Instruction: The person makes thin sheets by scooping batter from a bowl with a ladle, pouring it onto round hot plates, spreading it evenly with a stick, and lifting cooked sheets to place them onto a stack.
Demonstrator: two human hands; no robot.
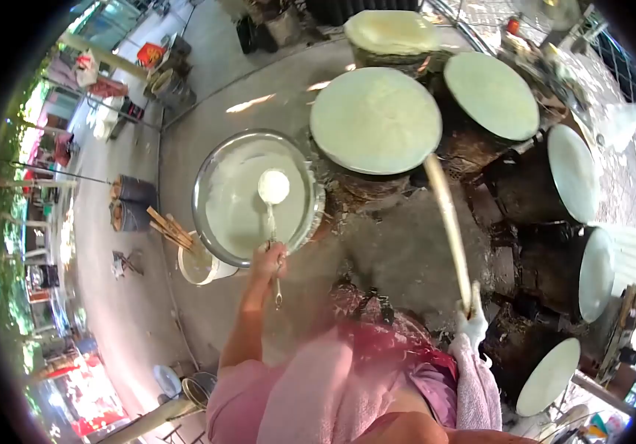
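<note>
My left hand (pixel 267 260) is wrapped round the handle of a ladle (pixel 273 186), whose bowl holds white liquid. The ladle is over a wide metal basin (pixel 201 214) of pale, batter-like liquid; whether its bowl touches the surface I cannot tell. At the right, my right hand (pixel 472 323), in a white glove, grips a long wooden stick (pixel 447 214). The stick's far end reaches the edge of a large round griddle (pixel 375 122), which is coated with a pale yellowish layer.
More round griddles curve round the right side, including a pale-coated one (pixel 492 96) and another one (pixel 574 174). A stack of thin pale sheets (pixel 392 33) sits at the back. Left of the basin stands a white bucket (pixel 193 268) with wooden sticks (pixel 170 228) beside it.
</note>
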